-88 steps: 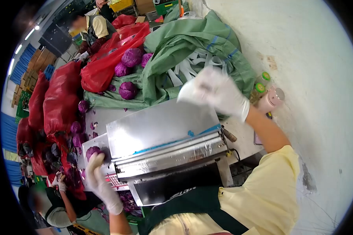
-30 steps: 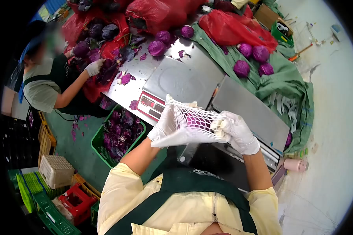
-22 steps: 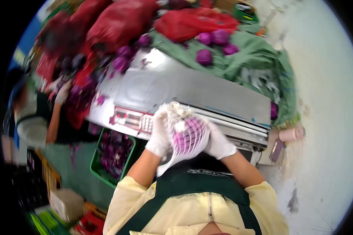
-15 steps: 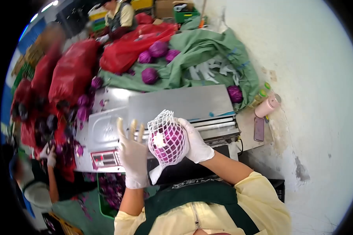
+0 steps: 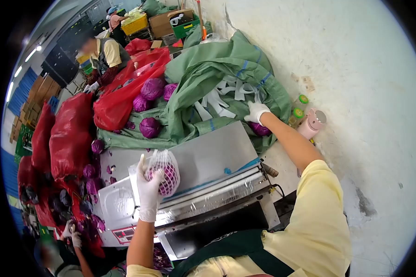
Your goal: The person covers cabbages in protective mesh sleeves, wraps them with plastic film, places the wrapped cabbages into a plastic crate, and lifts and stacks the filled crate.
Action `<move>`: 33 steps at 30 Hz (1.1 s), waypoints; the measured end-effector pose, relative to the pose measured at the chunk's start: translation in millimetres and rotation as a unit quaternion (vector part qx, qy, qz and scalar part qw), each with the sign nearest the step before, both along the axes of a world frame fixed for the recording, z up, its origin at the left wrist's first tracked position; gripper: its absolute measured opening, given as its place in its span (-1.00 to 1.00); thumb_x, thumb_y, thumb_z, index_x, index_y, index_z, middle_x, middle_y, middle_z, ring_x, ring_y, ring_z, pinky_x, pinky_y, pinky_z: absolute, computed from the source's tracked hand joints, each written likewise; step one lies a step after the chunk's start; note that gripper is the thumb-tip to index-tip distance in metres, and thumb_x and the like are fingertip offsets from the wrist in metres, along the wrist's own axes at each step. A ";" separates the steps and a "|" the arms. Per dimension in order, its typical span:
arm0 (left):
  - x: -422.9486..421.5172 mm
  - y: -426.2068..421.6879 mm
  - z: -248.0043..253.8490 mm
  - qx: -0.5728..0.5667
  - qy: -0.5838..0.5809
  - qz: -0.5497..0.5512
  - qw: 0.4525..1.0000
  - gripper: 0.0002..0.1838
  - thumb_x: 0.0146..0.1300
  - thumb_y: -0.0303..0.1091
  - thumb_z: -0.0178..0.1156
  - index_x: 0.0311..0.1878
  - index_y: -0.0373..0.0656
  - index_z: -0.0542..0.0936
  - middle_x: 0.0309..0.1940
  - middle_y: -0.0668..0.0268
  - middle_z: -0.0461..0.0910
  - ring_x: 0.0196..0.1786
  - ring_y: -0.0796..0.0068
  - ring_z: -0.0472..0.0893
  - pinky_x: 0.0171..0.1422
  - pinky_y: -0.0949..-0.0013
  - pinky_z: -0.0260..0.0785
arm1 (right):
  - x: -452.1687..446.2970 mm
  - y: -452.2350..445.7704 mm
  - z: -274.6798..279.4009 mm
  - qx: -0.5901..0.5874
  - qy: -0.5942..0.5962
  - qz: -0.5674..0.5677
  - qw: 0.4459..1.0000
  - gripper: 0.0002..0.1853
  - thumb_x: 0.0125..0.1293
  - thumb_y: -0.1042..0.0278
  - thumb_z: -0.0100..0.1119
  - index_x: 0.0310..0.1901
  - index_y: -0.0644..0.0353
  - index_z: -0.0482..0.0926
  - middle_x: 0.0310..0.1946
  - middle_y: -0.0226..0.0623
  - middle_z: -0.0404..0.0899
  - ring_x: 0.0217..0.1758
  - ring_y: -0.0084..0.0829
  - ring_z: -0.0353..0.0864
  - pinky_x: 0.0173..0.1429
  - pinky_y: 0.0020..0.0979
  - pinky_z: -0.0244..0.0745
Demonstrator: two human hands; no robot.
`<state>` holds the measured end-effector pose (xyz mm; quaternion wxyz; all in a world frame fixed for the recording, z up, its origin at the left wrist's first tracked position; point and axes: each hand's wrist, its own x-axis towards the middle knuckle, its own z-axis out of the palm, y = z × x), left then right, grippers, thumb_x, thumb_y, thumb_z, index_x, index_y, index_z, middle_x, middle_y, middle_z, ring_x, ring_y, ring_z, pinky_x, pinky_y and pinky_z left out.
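My left hand (image 5: 148, 191), in a white glove, grips a red cabbage (image 5: 170, 181) from its left side. A white foam net sleeve (image 5: 162, 159) covers the cabbage. Both are at the near left part of a steel wrapping machine's flat top (image 5: 212, 147). My right hand (image 5: 257, 112), also gloved, reaches into the green sack (image 5: 189, 101) with its fingers apart. It is beside a pile of white foam nets (image 5: 217, 104) and above another red cabbage (image 5: 260, 129), which it partly covers. I see nothing held in it.
Several loose red cabbages (image 5: 149, 127) lie on the green cloth. Full red mesh sacks (image 5: 69, 134) stand on the left. A pink bottle (image 5: 312, 123) and green-lidded jars (image 5: 297, 115) stand by the wall. Co-workers (image 5: 107, 57) are at the back and the lower left.
My right hand has let go of the netted cabbage and moved up and right to the foam nets. My left hand has closed on the cabbage. The view has shifted.
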<state>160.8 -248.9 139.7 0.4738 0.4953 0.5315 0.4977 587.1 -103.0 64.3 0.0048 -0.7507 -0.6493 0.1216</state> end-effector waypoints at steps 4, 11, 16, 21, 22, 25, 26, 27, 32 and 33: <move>11.4 12.5 -18.0 0.047 0.101 -0.029 0.993 -0.24 0.12 -0.60 0.24 0.42 -0.21 0.22 0.04 0.19 0.43 0.12 0.45 0.46 0.23 0.38 0.38 | -5.2 -12.8 -21.2 -0.136 -0.083 -0.084 0.984 0.06 -0.09 -0.21 0.41 0.45 -0.11 0.09 0.35 0.12 0.15 0.25 0.13 0.38 0.24 -0.05 0.39; 37.7 24.0 22.9 0.256 0.448 -0.065 0.854 -0.35 -0.03 -0.35 0.36 0.24 -0.07 0.49 0.16 0.02 0.45 0.33 -0.03 0.33 0.40 0.06 0.13 | 51.8 -26.5 -25.8 -0.029 -0.045 0.015 0.998 0.09 -0.19 -0.16 0.41 0.45 -0.25 0.09 0.20 0.10 0.29 0.15 0.12 0.44 0.21 -0.09 0.39; 23.2 19.7 2.8 0.196 0.529 -0.105 0.819 -0.51 0.02 -0.24 0.34 0.10 -0.04 0.60 0.07 0.18 0.57 0.13 0.08 0.51 0.21 0.18 0.34 | 66.9 -73.3 -49.9 0.277 0.224 0.045 0.933 -0.05 -0.09 0.04 0.39 0.38 0.07 0.18 0.04 0.16 0.45 0.16 0.05 0.43 0.28 -0.22 0.35; 26.8 9.7 9.1 0.213 0.543 -0.069 0.809 -0.54 0.01 -0.13 0.35 0.02 -0.04 0.64 0.01 0.20 0.61 0.01 0.08 0.57 0.09 0.25 0.43 | 44.6 -94.6 -14.0 0.454 0.439 -0.071 0.772 -0.05 0.03 0.17 0.45 0.40 0.23 0.10 0.28 -0.09 0.27 0.34 -0.26 0.28 0.43 -0.32 0.15; 24.8 9.7 8.0 0.210 0.546 -0.065 0.809 -0.54 0.01 -0.13 0.35 0.02 -0.04 0.64 0.01 0.20 0.61 0.01 0.08 0.57 0.09 0.25 0.43 | 31.9 -103.9 8.3 0.387 0.560 -0.056 0.730 -0.04 0.04 0.16 0.46 0.40 0.24 0.09 0.30 -0.10 0.24 0.36 -0.27 0.25 0.44 -0.32 0.13; 19.9 12.6 3.5 0.180 0.570 -0.101 0.796 -0.38 -0.01 -0.07 0.38 0.17 -0.01 0.55 0.11 0.15 0.54 0.13 0.06 0.50 0.21 0.14 0.34 | -16.1 -120.2 61.0 0.280 0.617 0.042 0.734 -0.02 0.07 0.15 0.46 0.43 0.25 0.05 0.32 -0.10 0.21 0.37 -0.27 0.24 0.44 -0.33 0.13; 21.4 11.6 6.0 0.217 0.562 -0.087 0.793 -0.27 -0.02 -0.03 0.39 0.27 0.01 0.45 0.18 0.13 0.47 0.23 0.05 0.43 0.29 0.05 0.25 | -41.7 -129.9 80.9 0.248 0.578 0.101 0.771 -0.02 0.07 0.16 0.44 0.43 0.25 0.05 0.31 -0.08 0.22 0.37 -0.27 0.24 0.43 -0.34 0.15; 25.2 12.5 8.7 0.258 0.553 -0.076 0.788 -0.15 -0.04 0.01 0.40 0.36 0.04 0.35 0.26 0.11 0.40 0.32 0.05 0.35 0.36 -0.04 0.15 | -68.1 -139.3 95.3 0.219 0.534 0.157 0.802 -0.02 0.07 0.17 0.43 0.43 0.26 0.04 0.30 -0.07 0.23 0.37 -0.27 0.25 0.42 -0.34 0.16; 53.3 1.4 40.2 0.254 0.503 -0.217 0.797 0.34 -0.39 0.28 0.45 0.50 -0.08 0.03 0.44 0.10 0.16 0.50 0.18 0.12 0.48 -0.18 -0.12 | -148.7 -130.3 83.3 0.098 0.373 0.343 0.856 0.02 -0.03 -0.02 0.37 0.41 0.26 0.07 0.14 0.17 0.34 0.25 -0.01 0.35 0.36 -0.24 0.26; 55.3 2.8 37.0 0.253 0.535 -0.243 0.769 0.36 -0.38 0.27 0.46 0.50 -0.11 0.01 0.45 0.10 0.15 0.50 0.21 0.13 0.50 -0.17 -0.16 | -156.2 -125.7 81.8 0.067 0.353 0.345 0.867 0.02 -0.04 -0.06 0.37 0.39 0.27 0.10 0.16 0.18 0.33 0.26 0.02 0.33 0.36 -0.22 0.25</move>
